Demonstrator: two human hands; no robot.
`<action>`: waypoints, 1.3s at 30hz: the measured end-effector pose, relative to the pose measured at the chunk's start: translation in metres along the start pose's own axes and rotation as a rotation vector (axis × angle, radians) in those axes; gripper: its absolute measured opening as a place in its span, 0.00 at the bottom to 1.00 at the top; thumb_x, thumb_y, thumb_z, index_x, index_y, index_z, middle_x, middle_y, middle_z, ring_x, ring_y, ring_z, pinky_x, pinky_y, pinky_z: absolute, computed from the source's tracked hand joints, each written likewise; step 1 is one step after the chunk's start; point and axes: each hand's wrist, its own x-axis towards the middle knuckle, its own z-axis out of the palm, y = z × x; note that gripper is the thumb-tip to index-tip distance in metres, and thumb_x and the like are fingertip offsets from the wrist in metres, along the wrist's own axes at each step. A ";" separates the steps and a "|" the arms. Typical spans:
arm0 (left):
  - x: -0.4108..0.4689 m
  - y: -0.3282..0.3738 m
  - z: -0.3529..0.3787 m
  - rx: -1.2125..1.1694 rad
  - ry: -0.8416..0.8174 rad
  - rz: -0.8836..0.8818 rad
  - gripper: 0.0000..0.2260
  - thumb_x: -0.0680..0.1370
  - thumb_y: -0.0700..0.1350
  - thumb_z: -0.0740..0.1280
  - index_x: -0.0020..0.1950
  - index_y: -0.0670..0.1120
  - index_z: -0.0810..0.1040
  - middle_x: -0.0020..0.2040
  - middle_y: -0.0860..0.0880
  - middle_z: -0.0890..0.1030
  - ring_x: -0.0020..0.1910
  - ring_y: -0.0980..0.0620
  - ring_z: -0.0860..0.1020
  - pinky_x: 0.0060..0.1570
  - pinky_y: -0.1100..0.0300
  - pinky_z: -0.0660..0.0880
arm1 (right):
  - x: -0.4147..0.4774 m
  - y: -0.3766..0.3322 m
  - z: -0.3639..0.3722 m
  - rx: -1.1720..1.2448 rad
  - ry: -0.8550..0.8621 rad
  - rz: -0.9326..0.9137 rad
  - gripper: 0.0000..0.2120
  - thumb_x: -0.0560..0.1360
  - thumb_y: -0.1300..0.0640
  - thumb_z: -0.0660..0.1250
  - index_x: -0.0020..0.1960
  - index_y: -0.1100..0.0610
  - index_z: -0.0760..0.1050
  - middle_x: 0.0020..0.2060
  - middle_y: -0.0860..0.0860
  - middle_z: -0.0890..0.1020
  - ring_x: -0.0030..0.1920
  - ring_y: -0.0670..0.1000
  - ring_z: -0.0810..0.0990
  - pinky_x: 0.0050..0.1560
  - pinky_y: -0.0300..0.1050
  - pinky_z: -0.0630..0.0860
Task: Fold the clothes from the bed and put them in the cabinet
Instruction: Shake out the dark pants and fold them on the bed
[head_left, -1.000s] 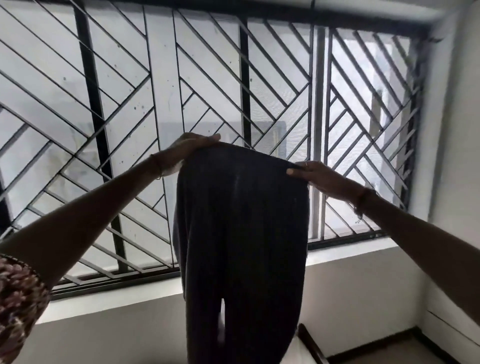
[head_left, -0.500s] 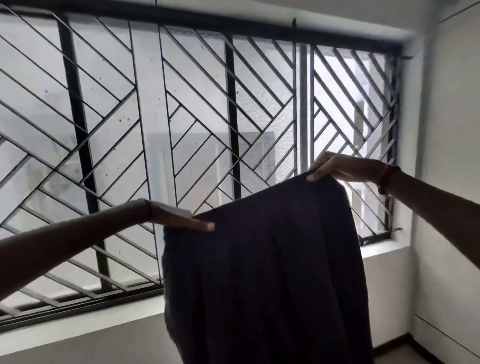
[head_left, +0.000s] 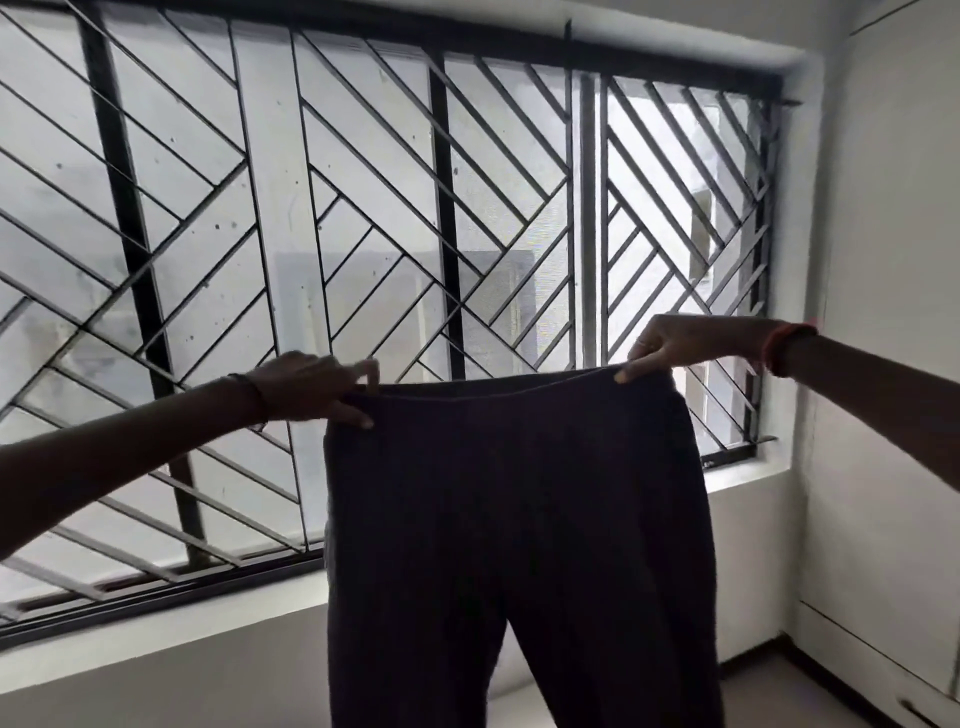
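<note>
both hands have dark pants (head_left: 519, 519) by the waistband, held up in front of a barred window (head_left: 363, 208). left hand (head_left: 311, 387) pinches the left corner, right hand (head_left: 675, 345) pinches the right one (a red band (head_left: 779, 348) sits on that wrist). waistband's stretched flat, legs hang straight down.

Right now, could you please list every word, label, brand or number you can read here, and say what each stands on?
No text can be read.
The dark trousers, held by the waistband in the left hand and the right hand, show no visible label or print.
The window grille and the white wall bear no writing.
</note>
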 end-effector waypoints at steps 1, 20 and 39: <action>0.002 -0.001 -0.003 0.051 0.052 -0.034 0.24 0.73 0.66 0.63 0.62 0.54 0.64 0.42 0.54 0.77 0.44 0.52 0.79 0.42 0.59 0.71 | 0.002 -0.001 -0.003 -0.077 0.031 -0.004 0.12 0.72 0.49 0.72 0.31 0.53 0.80 0.24 0.43 0.75 0.27 0.40 0.70 0.33 0.34 0.66; 0.021 -0.015 -0.020 0.207 0.249 -0.322 0.13 0.75 0.55 0.65 0.57 0.53 0.77 0.52 0.47 0.81 0.59 0.46 0.75 0.59 0.53 0.63 | 0.033 -0.035 0.031 -0.851 0.481 0.136 0.11 0.72 0.49 0.64 0.52 0.53 0.75 0.48 0.53 0.82 0.52 0.54 0.80 0.63 0.57 0.59; 0.003 -0.033 0.035 -0.952 0.343 -0.292 0.09 0.73 0.37 0.71 0.49 0.41 0.74 0.41 0.47 0.76 0.43 0.51 0.75 0.37 0.66 0.70 | 0.040 -0.025 0.079 -0.772 0.601 0.078 0.27 0.75 0.42 0.63 0.66 0.59 0.71 0.61 0.59 0.74 0.63 0.58 0.70 0.59 0.54 0.63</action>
